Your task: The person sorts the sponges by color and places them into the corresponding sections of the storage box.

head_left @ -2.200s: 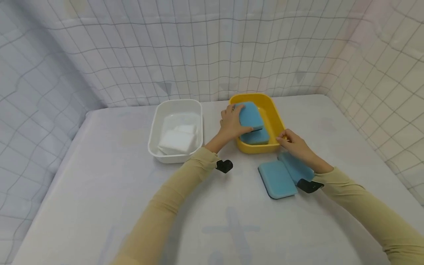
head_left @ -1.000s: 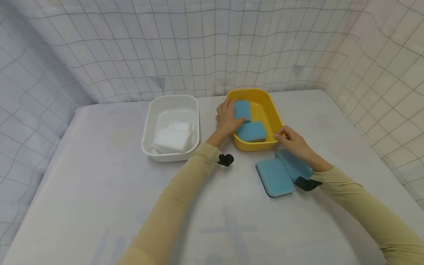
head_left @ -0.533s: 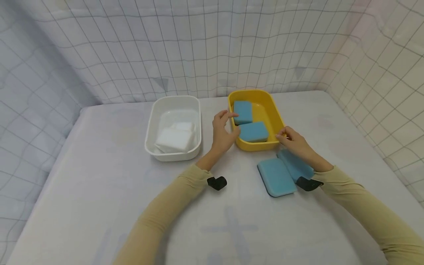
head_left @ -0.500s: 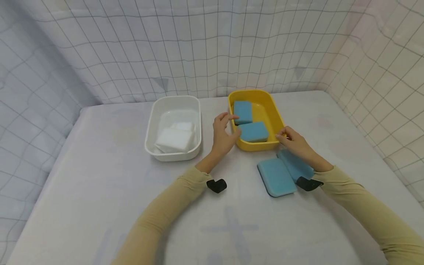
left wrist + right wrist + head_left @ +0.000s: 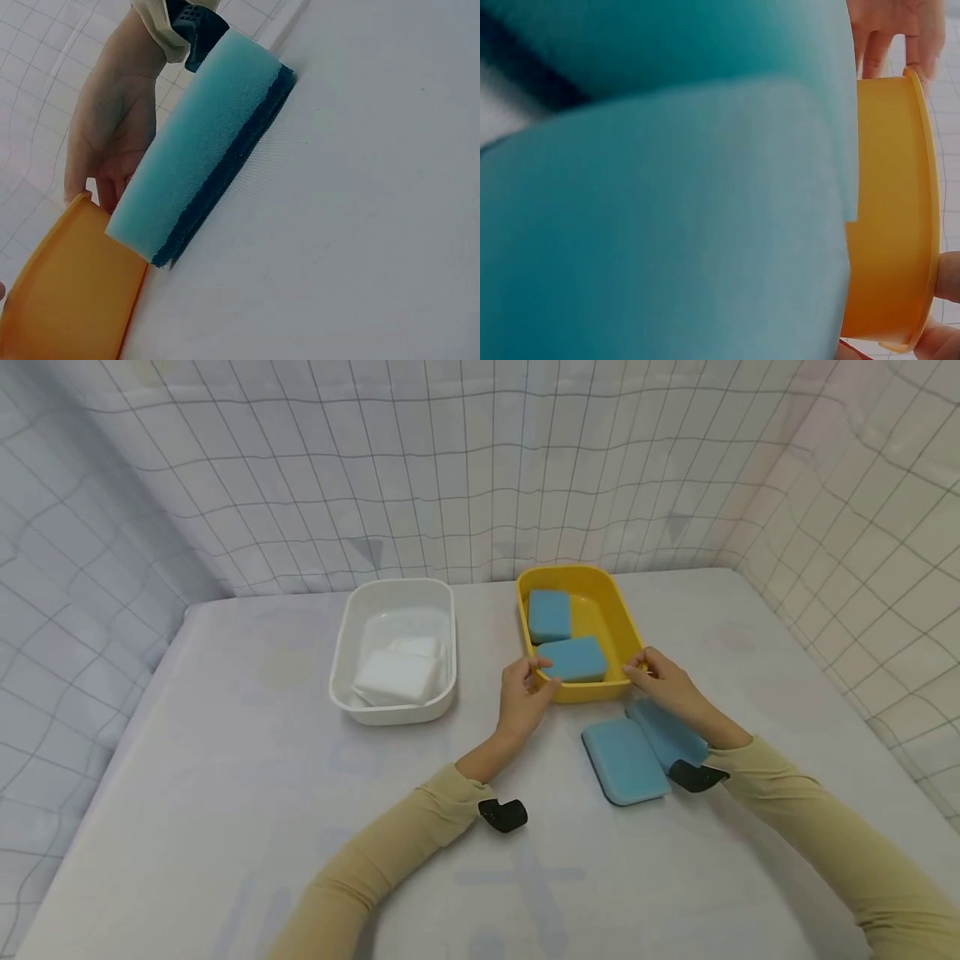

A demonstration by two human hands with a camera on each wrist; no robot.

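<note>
A yellow tub (image 5: 626, 610) holds two blue sponges, one at the back left (image 5: 550, 615), one at the front (image 5: 573, 658). With thumb and fingers my left hand (image 5: 522, 702) grips the tub's rim at its front left corner. At the front right corner my right hand (image 5: 670, 687) pinches the rim, also plain in the left wrist view, where the hand (image 5: 120, 112) shows behind a sponge (image 5: 202, 142). Two more blue sponges with dark undersides lie on the table before the tub, one (image 5: 626, 762) bare to view, the other (image 5: 667, 735) partly under the right wrist.
Left of the yellow tub stands a white tub (image 5: 341, 652) with several white sponge-like blocks (image 5: 397, 675) heaped in its front half. A white cloth covers the table (image 5: 247, 760). Checked cloth hangs behind (image 5: 450, 468) and at both sides.
My left hand pressed a sponge down into the tub's back left, let go of it, drew back toward me and took the rim's front left corner. The right hand has stayed at its corner.
</note>
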